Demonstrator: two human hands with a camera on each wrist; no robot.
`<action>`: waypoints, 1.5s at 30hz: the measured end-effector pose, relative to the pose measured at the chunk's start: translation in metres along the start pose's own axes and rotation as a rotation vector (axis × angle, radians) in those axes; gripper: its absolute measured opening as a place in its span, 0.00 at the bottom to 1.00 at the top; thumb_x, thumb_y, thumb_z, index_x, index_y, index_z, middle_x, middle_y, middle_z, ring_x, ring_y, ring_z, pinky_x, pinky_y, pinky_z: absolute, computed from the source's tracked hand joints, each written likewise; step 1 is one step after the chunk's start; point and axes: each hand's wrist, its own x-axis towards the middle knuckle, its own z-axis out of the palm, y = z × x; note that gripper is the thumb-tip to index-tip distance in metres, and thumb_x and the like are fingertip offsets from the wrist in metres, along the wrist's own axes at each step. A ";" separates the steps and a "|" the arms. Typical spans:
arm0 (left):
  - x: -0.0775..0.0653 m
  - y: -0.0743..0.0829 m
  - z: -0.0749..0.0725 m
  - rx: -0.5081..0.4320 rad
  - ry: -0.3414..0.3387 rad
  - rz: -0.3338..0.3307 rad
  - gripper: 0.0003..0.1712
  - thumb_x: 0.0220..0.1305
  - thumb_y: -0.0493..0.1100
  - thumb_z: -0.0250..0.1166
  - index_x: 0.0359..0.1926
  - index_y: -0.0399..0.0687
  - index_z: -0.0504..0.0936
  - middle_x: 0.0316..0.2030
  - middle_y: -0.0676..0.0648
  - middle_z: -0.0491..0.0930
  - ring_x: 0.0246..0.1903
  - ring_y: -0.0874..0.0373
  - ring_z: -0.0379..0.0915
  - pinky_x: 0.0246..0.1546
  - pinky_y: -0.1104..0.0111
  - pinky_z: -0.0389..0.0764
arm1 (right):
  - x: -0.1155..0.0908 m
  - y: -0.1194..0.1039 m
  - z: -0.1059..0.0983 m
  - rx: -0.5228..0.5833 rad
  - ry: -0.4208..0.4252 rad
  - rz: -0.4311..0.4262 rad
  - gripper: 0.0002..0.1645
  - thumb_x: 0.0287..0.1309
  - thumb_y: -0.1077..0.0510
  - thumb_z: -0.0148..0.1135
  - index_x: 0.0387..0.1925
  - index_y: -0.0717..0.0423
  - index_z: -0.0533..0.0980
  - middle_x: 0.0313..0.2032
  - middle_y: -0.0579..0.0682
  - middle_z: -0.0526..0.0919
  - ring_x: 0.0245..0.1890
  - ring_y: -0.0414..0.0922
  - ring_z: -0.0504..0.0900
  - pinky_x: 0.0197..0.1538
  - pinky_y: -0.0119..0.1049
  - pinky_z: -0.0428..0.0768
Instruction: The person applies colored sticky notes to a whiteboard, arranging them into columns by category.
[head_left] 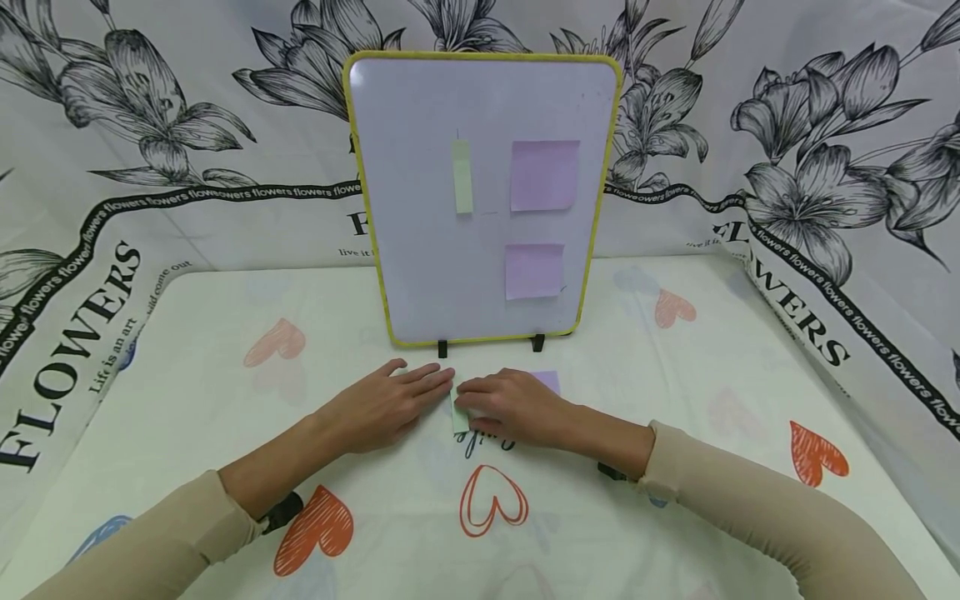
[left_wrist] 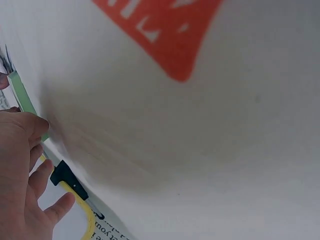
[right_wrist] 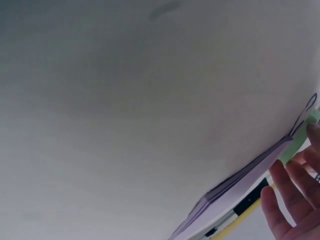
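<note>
A narrow green sticky note pad (head_left: 460,417) lies on the table between the two hands. My left hand (head_left: 386,407) reaches in from the left, its fairly straight fingers touching the pad; in the left wrist view the pad (left_wrist: 22,95) runs along the fingertip. My right hand (head_left: 517,408) has its fingers curled over the pad's right side, gripping it and covering part of it. Partly hidden behind that hand is a purple sticky note pad (head_left: 547,381). In the right wrist view the purple pad (right_wrist: 240,180) lies beside the green one.
A yellow-rimmed whiteboard (head_left: 420,275) stands on black feet (head_left: 537,342) just beyond the hands. It bears a green strip (head_left: 462,177), an upper purple note (head_left: 545,175) and a lower purple note (head_left: 534,272). A flower-printed cloth (head_left: 285,229) hangs behind the heart-printed table cover (head_left: 600,542).
</note>
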 end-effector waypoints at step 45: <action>0.000 0.001 0.002 0.016 0.028 0.003 0.31 0.67 0.46 0.62 0.69 0.41 0.72 0.69 0.47 0.69 0.66 0.54 0.68 0.56 0.52 0.73 | 0.012 -0.006 -0.006 -0.025 0.097 -0.071 0.06 0.61 0.61 0.66 0.40 0.53 0.84 0.41 0.44 0.85 0.43 0.41 0.82 0.46 0.32 0.78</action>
